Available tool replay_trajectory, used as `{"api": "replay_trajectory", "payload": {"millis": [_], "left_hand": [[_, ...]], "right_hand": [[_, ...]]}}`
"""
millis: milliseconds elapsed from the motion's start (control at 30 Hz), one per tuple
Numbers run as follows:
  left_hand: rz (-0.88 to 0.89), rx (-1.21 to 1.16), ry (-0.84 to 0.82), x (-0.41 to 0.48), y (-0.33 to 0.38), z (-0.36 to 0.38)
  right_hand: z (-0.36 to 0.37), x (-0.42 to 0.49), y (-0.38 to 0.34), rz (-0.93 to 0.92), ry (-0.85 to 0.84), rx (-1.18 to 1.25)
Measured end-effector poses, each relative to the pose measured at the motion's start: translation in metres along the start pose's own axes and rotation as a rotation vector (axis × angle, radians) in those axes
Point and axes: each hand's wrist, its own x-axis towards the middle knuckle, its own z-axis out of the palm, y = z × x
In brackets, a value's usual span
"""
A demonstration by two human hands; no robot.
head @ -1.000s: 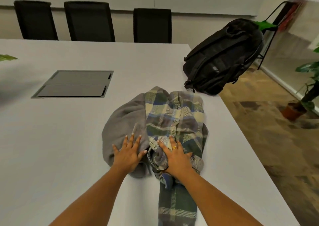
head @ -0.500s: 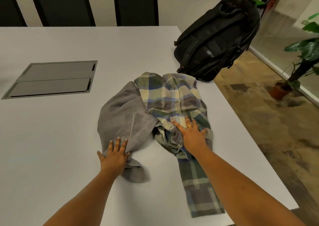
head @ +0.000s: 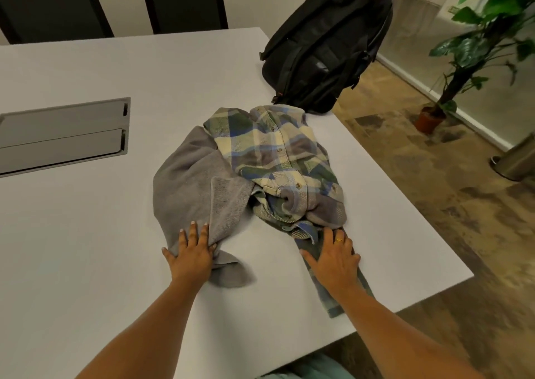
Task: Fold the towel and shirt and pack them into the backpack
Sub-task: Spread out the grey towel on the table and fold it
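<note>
A white table [head: 86,262] has a grey hatch panel [head: 62,135] set flush into its left part. Black chairs [head: 182,2] stand past its far edge. On the patterned floor [head: 463,233] to the right stand a potted plant [head: 477,45] and a metal bin [head: 518,161].

Right hand [head: 333,260] slides from the shirt's [head: 278,158] bunched middle onto its sleeve [head: 333,306] as left hand [head: 189,255] draws back to the towel's [head: 188,187] near edge.

Hands [head: 191,258] flat on towel [head: 192,187] & shirt [head: 278,158].
</note>
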Motion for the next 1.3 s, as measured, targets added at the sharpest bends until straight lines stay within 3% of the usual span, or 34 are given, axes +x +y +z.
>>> {"api": "replay_trajectory", "payload": {"millis": [167,367,433,500,633,733,967,1167,1300], "left_hand": [[0.022,-0.002,0.004,0.0,-0.002,0.001],[0.067,-0.077,0.107,0.0,-0.01,-0.004],[0.105,-0.123,0.193,0.002,-0.007,-0.007],[0.143,-0.152,0.229,0.005,-0.002,-0.013],[0.154,-0.107,0.162,0.022,0.005,-0.023],[0.157,-0.021,0.094,0.035,0.006,-0.025],[0.143,0.067,-0.008,0.051,0.002,-0.014],[0.105,0.096,-0.034,0.066,-0.001,-0.02],[0.033,0.09,-0.055,0.069,-0.008,-0.025]], "right_hand": [[-0.015,0.025,0.01,-0.035,-0.047,0.102],[-0.06,0.06,0.02,0.313,0.227,0.462],[-0.074,0.07,0.005,0.266,0.369,0.423],[-0.08,0.079,-0.019,0.089,0.437,0.38],[-0.077,0.096,-0.074,-0.297,0.086,0.254],[-0.06,0.109,-0.097,-0.421,-0.166,0.004],[-0.033,0.137,-0.098,-0.313,-0.426,-0.184],[-0.027,0.161,-0.088,-0.219,-0.452,-0.188],[-0.035,0.176,-0.057,-0.064,-0.432,-0.104]]}}
